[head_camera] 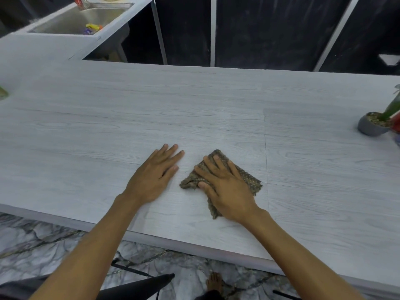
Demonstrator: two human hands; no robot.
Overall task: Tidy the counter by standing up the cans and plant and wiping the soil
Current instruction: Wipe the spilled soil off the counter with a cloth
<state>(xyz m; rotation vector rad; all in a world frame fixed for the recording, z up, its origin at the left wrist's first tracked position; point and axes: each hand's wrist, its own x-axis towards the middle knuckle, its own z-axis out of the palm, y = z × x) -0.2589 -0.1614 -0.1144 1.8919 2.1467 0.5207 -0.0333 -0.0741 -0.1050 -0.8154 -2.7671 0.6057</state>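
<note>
Right now, seen from the head camera, the right hand (pixel 227 191) is pressed flat on a brown cloth (pixel 244 176), fingers spread out on top of it. It does not squeeze the cloth; it just pushes it down on the counter (pixel 194 105). The left hand (pixel 154 176) lies flat and open on the bare counter just beside the cloth, holding nothing.

This looks like the wiping step. No soil shows on the counter near the hands, so the wiping may be almost done, though small crumbs would be hard to see.

The plant (pixel 376 123) stands upright in its gray pot at the far right edge, well apart from the hands. Something red sits just beside the pot, cut off by the edge, and I cannot tell if it is a can. A sink (pixel 82 18) is far back on the left.

Next, the cloth likely needs a sweep over any spot left, with the hand pushing down evenly so the cloth stays flat.
</note>
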